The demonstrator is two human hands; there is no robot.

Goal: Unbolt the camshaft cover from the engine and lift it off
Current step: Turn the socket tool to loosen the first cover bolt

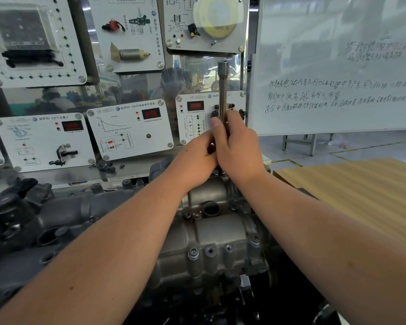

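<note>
The grey cast camshaft cover [220, 233] lies on top of the engine, running away from me, with bolts [193, 252] along its near edge. A long metal socket wrench [222, 90] stands upright over the cover's far end. My right hand [237, 146] grips its shaft, thumb up along it. My left hand [195, 158] holds the lower part of the tool just left of the right hand. The tool's tip and the bolt under it are hidden by my hands.
A dark intake manifold [45, 221] lies left of the cover. Behind stands a training board with sensor panels [129, 130]. A whiteboard [338, 66] is at the back right and a wooden table top [352, 191] at the right.
</note>
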